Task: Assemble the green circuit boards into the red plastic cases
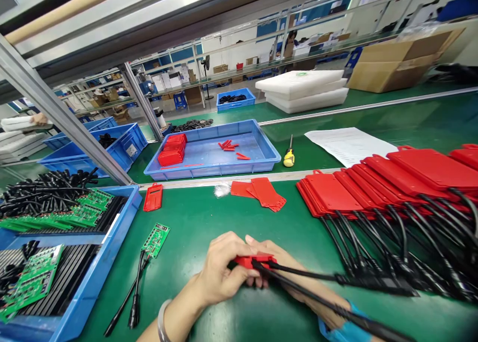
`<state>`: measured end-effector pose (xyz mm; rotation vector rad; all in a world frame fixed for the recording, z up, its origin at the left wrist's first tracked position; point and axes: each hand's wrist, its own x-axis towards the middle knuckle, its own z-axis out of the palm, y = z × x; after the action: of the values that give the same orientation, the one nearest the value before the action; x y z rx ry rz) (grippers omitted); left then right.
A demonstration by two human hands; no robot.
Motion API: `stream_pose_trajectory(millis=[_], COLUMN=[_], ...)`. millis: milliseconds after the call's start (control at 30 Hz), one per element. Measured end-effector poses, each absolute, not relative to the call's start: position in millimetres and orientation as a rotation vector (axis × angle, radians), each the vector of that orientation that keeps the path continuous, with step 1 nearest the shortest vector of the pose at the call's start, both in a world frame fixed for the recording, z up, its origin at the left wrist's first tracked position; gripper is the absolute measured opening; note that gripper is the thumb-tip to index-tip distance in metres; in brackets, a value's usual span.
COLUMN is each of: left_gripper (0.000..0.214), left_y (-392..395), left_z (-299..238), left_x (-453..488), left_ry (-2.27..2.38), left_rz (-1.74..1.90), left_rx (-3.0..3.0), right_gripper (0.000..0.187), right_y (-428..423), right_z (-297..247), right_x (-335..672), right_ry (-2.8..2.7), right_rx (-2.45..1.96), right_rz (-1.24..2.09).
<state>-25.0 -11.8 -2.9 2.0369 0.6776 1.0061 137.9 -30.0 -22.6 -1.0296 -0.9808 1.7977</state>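
Both hands meet low in the middle of the green bench. My left hand (220, 270) is closed around the left end of a red plastic case (254, 260). My right hand (284, 267) grips the same case from behind, mostly hidden by it. Two black cables (309, 287) run from the case to the right across my right wrist. A green circuit board with black leads (155, 240) lies loose to the left of my hands.
A row of finished red cases with black cables (392, 192) fills the right. Loose red covers (261, 191) and one red shell (153, 196) lie ahead. A blue tray (269, 155) holds red parts. Blue bins of circuit boards (93, 287) stand left. A yellow screwdriver (289, 157) lies by papers (351, 144).
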Motion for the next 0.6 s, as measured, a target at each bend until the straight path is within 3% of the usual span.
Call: stream_pose_trajectory(millis=[100,167,267,433,600], left_gripper=[0.016,0.016,0.015,0.011,0.011], left_y=[-9,-7,-7,-13,-17], left_z=[-3,-2,-1,0,-2], left_x=[-28,-28,-25,-17,-12], left_ry=[0.788,0.829,0.84,0.852,0.894], left_rz=[1.117,1.108,1.04,0.948,0.99], left_rx=[1.863,1.821,1.866,1.914,1.886], right_gripper=[0.031,0.037,0.038,0.012,0.011], right_y=[-31,-32,-35,-37,-40], right_z=[-13,-9,-8,-9,-7], right_x=[148,154,156,147,136], right_ry=[-1.246,-1.38,-1.524,-1.459,-1.415], right_rx=[-1.046,-0.913,-0.749,-0.817,-0.902], right_rz=[1.398,1.223,1.096,0.824,0.64])
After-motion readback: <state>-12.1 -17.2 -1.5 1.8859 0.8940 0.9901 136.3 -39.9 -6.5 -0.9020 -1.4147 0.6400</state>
